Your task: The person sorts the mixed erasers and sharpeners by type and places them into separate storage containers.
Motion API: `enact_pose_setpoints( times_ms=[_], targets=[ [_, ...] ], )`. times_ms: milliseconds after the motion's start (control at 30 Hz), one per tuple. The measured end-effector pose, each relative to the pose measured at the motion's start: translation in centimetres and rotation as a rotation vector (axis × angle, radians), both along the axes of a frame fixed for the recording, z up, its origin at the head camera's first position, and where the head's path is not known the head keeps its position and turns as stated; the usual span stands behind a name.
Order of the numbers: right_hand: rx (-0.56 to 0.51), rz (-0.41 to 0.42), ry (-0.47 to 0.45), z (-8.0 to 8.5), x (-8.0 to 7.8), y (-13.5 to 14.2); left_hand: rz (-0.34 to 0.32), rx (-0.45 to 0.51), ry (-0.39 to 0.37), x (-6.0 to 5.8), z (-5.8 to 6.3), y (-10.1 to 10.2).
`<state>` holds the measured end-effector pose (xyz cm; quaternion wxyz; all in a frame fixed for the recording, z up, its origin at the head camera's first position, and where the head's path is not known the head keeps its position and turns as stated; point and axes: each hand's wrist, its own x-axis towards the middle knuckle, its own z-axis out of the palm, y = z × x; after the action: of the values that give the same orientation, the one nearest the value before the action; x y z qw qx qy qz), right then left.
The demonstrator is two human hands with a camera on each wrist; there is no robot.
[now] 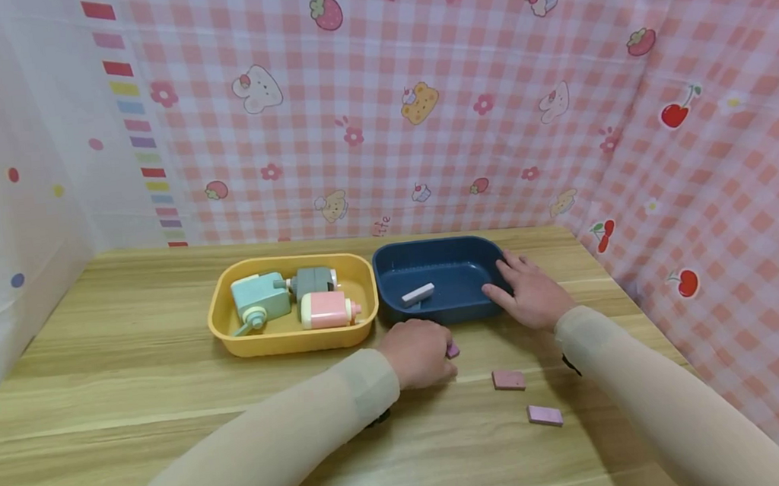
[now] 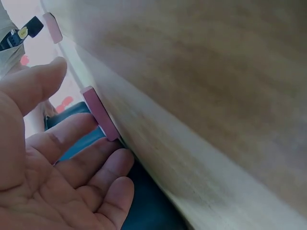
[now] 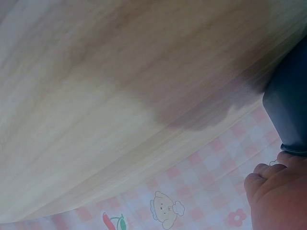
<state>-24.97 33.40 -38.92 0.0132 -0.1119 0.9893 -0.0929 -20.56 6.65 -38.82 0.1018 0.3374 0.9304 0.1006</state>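
Note:
My left hand [image 1: 417,354] is low over the table, in front of the navy tray [image 1: 460,314]. Its fingertips touch a small purple-pink block [image 2: 100,114] on the wood, while the thumb stands apart from it in the left wrist view. In the head view the hand hides most of that block. My right hand [image 1: 536,292] rests on the right end of the navy tray, its fingers spread over the rim. Inside this tray lies a pale, whitish block [image 1: 418,295], with part of something bluish under it.
Left of the navy tray stands a yellow tray [image 1: 294,343] with a teal bottle [image 1: 263,295], a grey bottle [image 1: 311,280] and a pink bottle [image 1: 328,310]. A pink block [image 1: 508,380] and a lilac block [image 1: 544,415] lie on the table. Patterned cloth hangs behind and beside it.

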Motion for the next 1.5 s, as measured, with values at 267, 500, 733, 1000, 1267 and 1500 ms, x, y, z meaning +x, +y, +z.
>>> enact_pose_setpoints(
  times_ms=[267, 500, 733, 1000, 1267, 1500],
  targets=[
    [0.001, -0.001, -0.005, 0.07, 0.06, 0.01, -0.016, 0.013, 0.011, 0.01, 0.1, -0.07],
    [0.003, 0.004, -0.003, 0.18, 0.08, -0.08, -0.025, 0.007, 0.032, 0.17, 0.26, -0.05],
    [0.0, 0.005, -0.006, 0.07, 0.08, 0.01, -0.018, -0.005, 0.068, 0.25, 0.23, 0.26],
    [-0.008, 0.006, -0.007, 0.12, 0.12, -0.04, -0.014, -0.006, 0.081, 0.1, 0.07, 0.34],
    [-0.009, 0.004, -0.007, 0.25, 0.21, -0.18, -0.019, 0.008, 0.039, 0.01, 0.28, 0.14],
    [-0.012, -0.002, -0.012, 0.27, 0.17, -0.16, -0.016, 0.04, 0.029, -0.09, 0.53, -0.07]
  ],
)
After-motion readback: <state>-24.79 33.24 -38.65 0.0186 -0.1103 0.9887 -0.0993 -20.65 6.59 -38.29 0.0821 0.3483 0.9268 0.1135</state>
